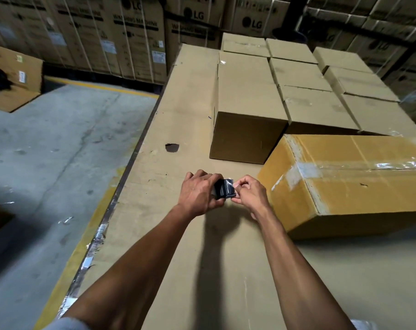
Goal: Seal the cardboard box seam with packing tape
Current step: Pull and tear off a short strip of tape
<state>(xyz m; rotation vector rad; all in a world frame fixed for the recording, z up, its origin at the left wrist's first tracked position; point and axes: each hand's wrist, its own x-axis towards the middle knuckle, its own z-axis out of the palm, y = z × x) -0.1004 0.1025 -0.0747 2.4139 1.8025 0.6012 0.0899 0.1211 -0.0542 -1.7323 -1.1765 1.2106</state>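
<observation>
A dark roll of packing tape [223, 188] is held over the big flat cardboard surface [178, 129]. My left hand [198, 192] wraps around the roll from the left. My right hand [248, 192] pinches the tape's loose end at the roll's right edge with thumb and fingertips. To the right lies a yellowish cardboard box [359, 184] on its side, with clear tape strips along its top seam and corner. The box sits apart from both hands, about a hand's width to the right.
Several plain brown boxes [247, 96] stand in rows behind the hands. A small hole [172, 147] marks the flat cardboard. The concrete floor [54, 151] with a yellow line drops off at the left. Stacked appliance cartons [121, 36] fill the back.
</observation>
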